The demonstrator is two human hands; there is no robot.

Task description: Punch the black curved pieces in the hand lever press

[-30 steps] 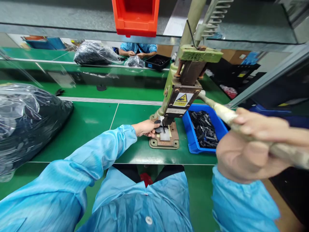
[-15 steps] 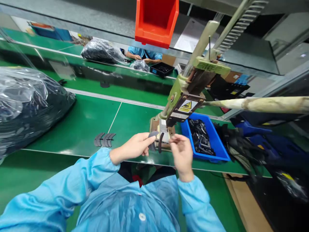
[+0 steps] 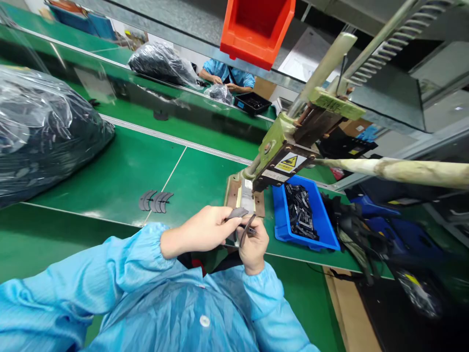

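My left hand (image 3: 205, 230) pinches a small dark grey curved part (image 3: 238, 213) close to my chest. My right hand (image 3: 253, 244) meets it from the right, fingers closed on a thin dark curved strip (image 3: 246, 230) that hangs off that part. Both hands hover over the near edge of the green bench (image 3: 120, 181), just in front of the hand press (image 3: 278, 146). The press's long pale lever (image 3: 406, 171) sticks out to the right, with no hand on it.
A blue bin (image 3: 282, 225) of black parts sits right of the press. Several dark curved parts (image 3: 155, 201) lie on the bench to the left. A large plastic bag (image 3: 44, 132) fills the far left. An orange bin (image 3: 256, 29) hangs overhead. Another person (image 3: 229, 78) works across the belt.
My right hand let go of the press lever and came down to the part. My left hand drew the part out of the press toward my body. The lever rose.
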